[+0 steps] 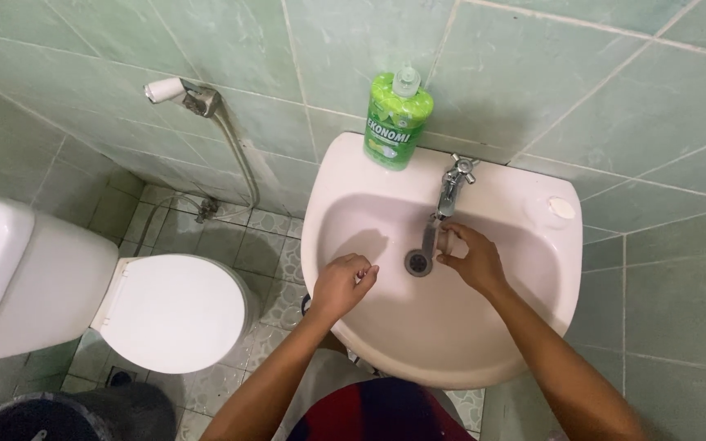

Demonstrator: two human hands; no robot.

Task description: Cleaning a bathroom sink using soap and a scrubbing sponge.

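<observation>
holding your right hand (469,260) under the tap (453,181) stream, fingers loosely spread, left hand (341,284) curled shut on nothing; splashing could wet the floor (267,245), or you could bump the green soap bottle (398,121).

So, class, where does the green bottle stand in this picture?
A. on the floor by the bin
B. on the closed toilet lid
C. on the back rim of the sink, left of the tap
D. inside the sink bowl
C: the green bottle stands upright on the back rim of the sink, against the tiled wall, left of the tap.
</observation>
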